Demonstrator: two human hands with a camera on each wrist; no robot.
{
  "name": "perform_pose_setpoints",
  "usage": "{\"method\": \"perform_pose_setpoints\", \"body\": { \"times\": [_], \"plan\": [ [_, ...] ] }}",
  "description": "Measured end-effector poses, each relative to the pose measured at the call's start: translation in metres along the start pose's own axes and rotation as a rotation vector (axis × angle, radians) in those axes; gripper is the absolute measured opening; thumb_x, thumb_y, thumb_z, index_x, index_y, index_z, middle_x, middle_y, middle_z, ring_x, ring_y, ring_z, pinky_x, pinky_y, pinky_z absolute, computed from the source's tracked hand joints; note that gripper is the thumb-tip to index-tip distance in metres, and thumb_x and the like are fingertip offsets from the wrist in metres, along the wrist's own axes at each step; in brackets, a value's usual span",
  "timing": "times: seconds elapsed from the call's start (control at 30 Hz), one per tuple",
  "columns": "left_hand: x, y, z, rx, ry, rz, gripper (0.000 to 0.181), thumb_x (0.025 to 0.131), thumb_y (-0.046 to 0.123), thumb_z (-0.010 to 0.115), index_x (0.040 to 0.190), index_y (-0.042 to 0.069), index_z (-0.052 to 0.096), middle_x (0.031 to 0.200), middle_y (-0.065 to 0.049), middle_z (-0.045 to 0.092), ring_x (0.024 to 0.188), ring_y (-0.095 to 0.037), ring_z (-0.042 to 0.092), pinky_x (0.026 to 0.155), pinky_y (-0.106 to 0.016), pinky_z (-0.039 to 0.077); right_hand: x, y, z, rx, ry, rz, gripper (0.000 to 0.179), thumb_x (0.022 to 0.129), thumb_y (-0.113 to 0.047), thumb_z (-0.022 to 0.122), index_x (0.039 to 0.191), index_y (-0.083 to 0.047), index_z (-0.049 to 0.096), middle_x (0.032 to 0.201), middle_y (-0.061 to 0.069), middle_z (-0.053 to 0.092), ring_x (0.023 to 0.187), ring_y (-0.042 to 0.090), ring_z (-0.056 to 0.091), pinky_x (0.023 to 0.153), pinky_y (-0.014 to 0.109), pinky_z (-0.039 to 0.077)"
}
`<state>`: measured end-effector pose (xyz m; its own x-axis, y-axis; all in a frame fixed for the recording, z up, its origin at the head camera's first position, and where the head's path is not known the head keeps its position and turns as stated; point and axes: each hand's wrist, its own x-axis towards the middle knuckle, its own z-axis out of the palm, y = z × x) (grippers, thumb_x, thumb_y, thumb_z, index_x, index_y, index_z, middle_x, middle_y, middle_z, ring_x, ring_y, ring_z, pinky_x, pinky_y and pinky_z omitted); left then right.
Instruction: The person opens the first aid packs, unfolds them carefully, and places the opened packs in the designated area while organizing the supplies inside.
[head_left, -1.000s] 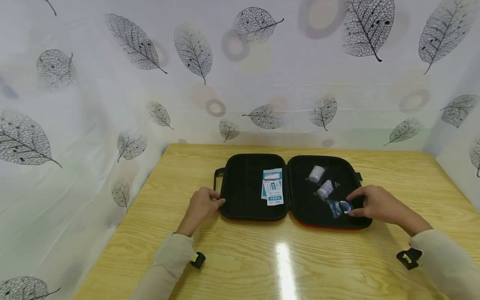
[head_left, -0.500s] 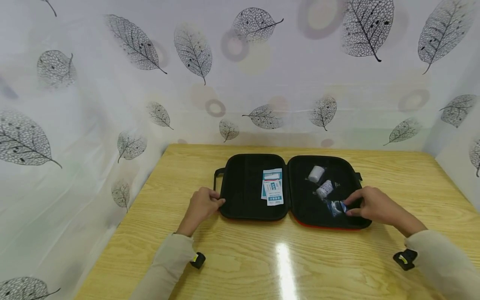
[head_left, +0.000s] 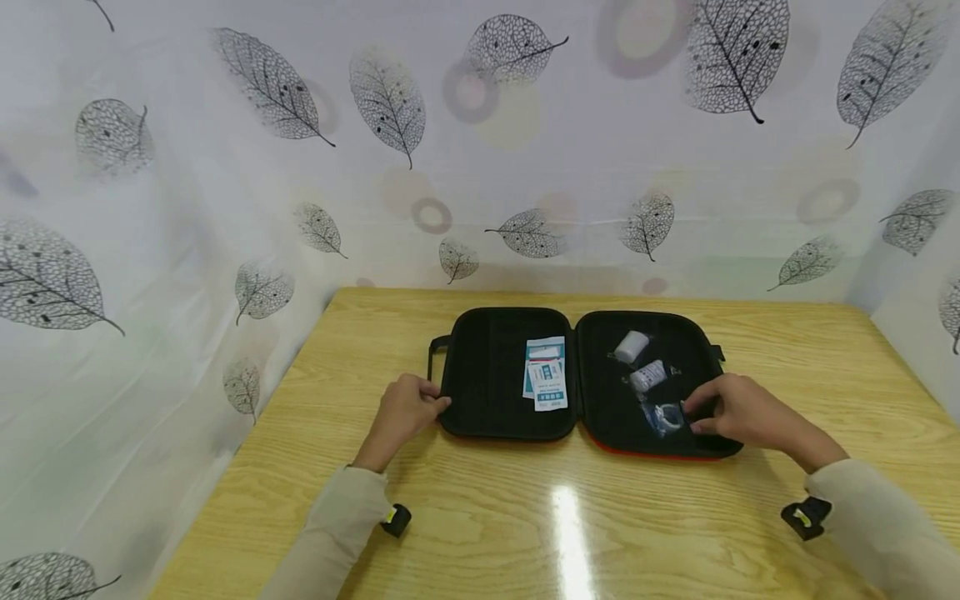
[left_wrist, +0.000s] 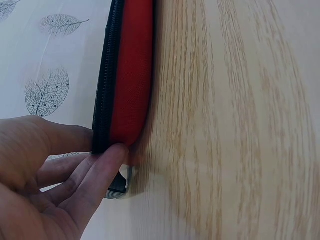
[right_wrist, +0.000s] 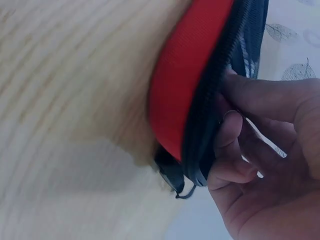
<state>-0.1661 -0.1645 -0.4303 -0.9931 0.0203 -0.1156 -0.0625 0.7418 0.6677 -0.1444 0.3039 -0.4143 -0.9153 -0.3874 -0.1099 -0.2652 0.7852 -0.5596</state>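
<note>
A black-lined case (head_left: 480, 367) with a red outer shell lies open flat on the wooden table. My left hand (head_left: 405, 410) pinches its left rim, thumb on the red shell (left_wrist: 134, 75) in the left wrist view. In the right half, my right hand (head_left: 742, 410) reaches over the rim and pinches the right edge of a small clear-and-blue plastic packet (head_left: 663, 418) with a pale ring shape in it. The right wrist view hides those fingertips behind the case wall. Behind the packet lie a white bottle (head_left: 648, 377) and a white roll (head_left: 632, 346).
Several flat white-and-teal sachets (head_left: 549, 385) overlap in the case's left half, near the hinge. A black carry handle (head_left: 433, 350) sticks out on the left side. The wooden table (head_left: 480, 517) meets a leaf-patterned sheet (head_left: 525, 167) at the back.
My right hand has moved slightly left, its thumb and index finger drawing together. The packet and the bottle have shifted a little left. My left hand stays at the rim.
</note>
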Motion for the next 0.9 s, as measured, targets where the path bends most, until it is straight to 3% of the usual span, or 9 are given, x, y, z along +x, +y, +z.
{"method": "perform_pose_setpoints", "body": {
  "times": [0.2,0.47,0.77,0.9],
  "plan": [
    [0.0,0.001,0.0,0.008,0.005,-0.002,0.022,0.089,0.014,0.079,0.105,-0.001,0.077,0.085,-0.006,0.075,0.07,-0.014,0.07,0.069,-0.035,0.058,-0.004,0.0,-0.016,0.006,0.012,-0.003,0.018,0.085,0.0,0.078,0.102,0.004,0.076,0.095,0.01,0.074,0.049,0.007,0.042,0.047,0.025,0.036],
    [-0.001,0.0,0.001,0.005,0.01,0.0,0.023,0.089,0.014,0.079,0.105,-0.003,0.077,0.084,-0.007,0.075,0.068,-0.015,0.07,0.067,-0.035,0.058,-0.006,0.01,-0.035,-0.042,0.069,0.042,0.026,0.087,-0.011,0.079,0.106,0.007,0.074,0.101,0.019,0.074,0.07,0.015,0.067,0.058,0.028,0.052],
    [-0.003,0.0,-0.005,0.023,0.012,0.053,0.021,0.091,0.018,0.078,0.103,0.0,0.078,0.08,-0.004,0.074,0.061,-0.011,0.067,0.061,-0.032,0.057,-0.009,0.03,-0.042,-0.008,0.107,0.162,0.038,0.09,-0.019,0.077,0.113,0.011,0.07,0.099,0.018,0.073,0.075,0.023,0.069,0.06,0.034,0.055],
    [-0.004,0.004,-0.011,0.078,0.062,0.101,0.017,0.091,0.018,0.078,0.096,0.001,0.079,0.079,-0.004,0.074,0.065,-0.014,0.068,0.062,-0.034,0.057,-0.01,0.034,-0.039,0.025,0.123,0.221,0.044,0.091,-0.023,0.076,0.115,0.013,0.068,0.097,0.017,0.073,0.074,0.024,0.069,0.059,0.034,0.055]
  ]
}}
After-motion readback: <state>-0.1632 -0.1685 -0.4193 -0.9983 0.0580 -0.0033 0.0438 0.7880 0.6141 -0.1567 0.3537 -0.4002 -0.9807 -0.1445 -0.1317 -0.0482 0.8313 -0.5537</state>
